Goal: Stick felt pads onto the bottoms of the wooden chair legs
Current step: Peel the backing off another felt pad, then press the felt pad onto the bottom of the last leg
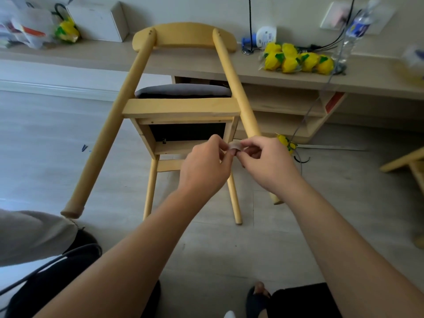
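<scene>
A pale wooden chair [181, 106] is tipped back against a long beige counter [206, 65], its round legs pointing toward the camera above a light grey plank floor [46, 143]. Before the seat's underside, the left hand [204, 168] and right hand [266, 164] meet, fingers of both pinched shut on a small pale felt pad [235, 145]. On the counter farther right lie yellow-and-green packets [298, 60] beside a clear plastic bottle [355, 31].
</scene>
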A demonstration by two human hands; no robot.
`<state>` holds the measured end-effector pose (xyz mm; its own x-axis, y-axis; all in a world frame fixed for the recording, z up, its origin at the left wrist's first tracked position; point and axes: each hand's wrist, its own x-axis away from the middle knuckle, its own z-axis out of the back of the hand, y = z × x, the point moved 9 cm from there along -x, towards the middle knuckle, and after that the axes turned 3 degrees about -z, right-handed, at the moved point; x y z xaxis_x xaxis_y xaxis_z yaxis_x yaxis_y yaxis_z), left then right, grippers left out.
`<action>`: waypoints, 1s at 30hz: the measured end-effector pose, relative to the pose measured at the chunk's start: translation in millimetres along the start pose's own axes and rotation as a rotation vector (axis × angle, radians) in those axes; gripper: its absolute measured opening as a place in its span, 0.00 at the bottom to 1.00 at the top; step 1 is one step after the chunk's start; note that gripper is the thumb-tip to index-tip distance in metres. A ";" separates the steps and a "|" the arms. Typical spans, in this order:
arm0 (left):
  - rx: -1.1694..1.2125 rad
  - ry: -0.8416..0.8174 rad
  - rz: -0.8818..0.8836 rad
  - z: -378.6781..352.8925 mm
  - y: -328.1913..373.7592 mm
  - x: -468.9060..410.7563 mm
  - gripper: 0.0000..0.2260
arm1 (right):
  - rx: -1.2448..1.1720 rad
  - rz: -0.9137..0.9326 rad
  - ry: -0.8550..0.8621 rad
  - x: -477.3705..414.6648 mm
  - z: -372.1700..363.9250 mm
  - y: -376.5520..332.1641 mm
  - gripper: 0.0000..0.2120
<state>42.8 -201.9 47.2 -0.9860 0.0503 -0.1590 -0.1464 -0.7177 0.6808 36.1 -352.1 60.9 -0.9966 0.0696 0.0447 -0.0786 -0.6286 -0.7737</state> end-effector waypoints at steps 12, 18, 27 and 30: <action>0.085 -0.284 0.117 -81.6 35.0 42.3 0.10 | 0.383 -0.315 -0.104 45.2 37.5 63.3 0.09; 0.150 -0.381 0.114 -110.9 48.7 73.5 0.10 | 0.466 -0.438 -0.228 77.9 47.1 90.1 0.18; 0.062 -0.497 0.054 -126.1 46.9 90.6 0.08 | 0.590 -0.478 -0.396 85.8 40.0 102.0 0.13; 0.060 -0.454 0.091 -125.2 43.9 87.7 0.10 | 0.628 -0.447 -0.371 80.9 35.8 99.5 0.12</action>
<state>-40.1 -315.9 -26.4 -0.9284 0.2975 0.2227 -0.0491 -0.6922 0.7200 -53.2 -436.7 10.2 -0.8036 0.2243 0.5513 -0.3571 -0.9227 -0.1450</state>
